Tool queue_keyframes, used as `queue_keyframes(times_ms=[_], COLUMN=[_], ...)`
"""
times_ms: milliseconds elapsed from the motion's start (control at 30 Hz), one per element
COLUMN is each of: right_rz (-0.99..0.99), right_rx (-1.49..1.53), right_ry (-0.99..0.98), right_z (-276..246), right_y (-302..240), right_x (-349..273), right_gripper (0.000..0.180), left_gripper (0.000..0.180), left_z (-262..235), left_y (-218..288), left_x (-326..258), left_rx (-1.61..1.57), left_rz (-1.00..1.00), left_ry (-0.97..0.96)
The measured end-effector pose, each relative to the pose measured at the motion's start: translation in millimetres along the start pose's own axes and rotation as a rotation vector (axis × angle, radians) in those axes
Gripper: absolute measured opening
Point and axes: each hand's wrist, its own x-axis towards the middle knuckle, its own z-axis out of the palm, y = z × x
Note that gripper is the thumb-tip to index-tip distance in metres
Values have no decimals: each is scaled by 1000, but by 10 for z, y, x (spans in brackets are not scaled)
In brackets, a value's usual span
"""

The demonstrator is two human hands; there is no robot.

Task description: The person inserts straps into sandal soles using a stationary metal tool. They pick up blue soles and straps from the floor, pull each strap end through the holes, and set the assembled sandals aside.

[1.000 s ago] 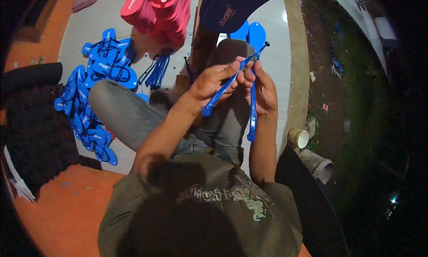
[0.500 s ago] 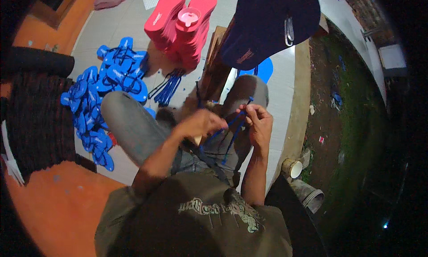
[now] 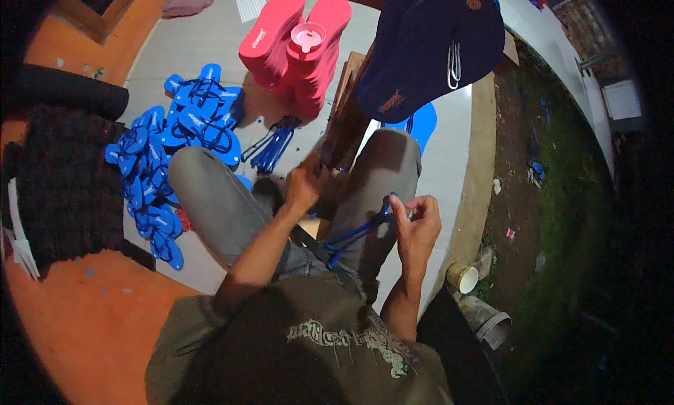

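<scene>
Blue strap (image 3: 357, 232): slender, glossy, forked; hangs slantwise from right hand (image 3: 418, 226), over grey trouser leg (image 3: 385, 162)
Pink soles (image 3: 275, 43): smooth, curved-edged, stacked in tall columns
Blue sandals (image 3: 208, 127): flat, rounded, heaped, thin-strapped
Strap bundle (image 3: 275, 148): dark blue, narrow, loose, on pale floor (image 3: 189, 50)
Right hand: thumb and fingertips pinched together on strap's upper end
Left hand (image 3: 305, 187): curled, near wooden stand (image 3: 342, 113); grip on anything, cannot tell
</scene>
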Motion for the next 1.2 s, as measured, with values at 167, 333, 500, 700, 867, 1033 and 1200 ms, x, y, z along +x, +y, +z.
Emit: queue_keyframes(times_ms=[167,333,500,700,867,1033,1200], right_rz=[-163,10,-268,-406,-372,-449,-743], right_rx=[722,1097,1029,687,617,369,46], right_ry=[-351,-411,-22,-192,-330,-337,-158], right_z=[435,364,-197,-449,-504,-680,-839], right_y=[-470,-607,-976,-1224,-1185,-1367,-1456], right_x=[158,232,554,813,868,1013,1078], right_gripper=[21,19,23,17,21,18,14], left_gripper=[20,24,44,48,46,45,44], left_z=[-532,-639,-790,-882,-757,-762,-891], left_y=[545,630,710,622,583,584,770], left_x=[-327,-249,-32,161,103,106,126], left_rx=[-148,-375,-808,-508,-390,-393,-390], left_rz=[394,214,86,39,41,43,70], left_ry=[-129,-472,-392,-312,-309,-314,-319])
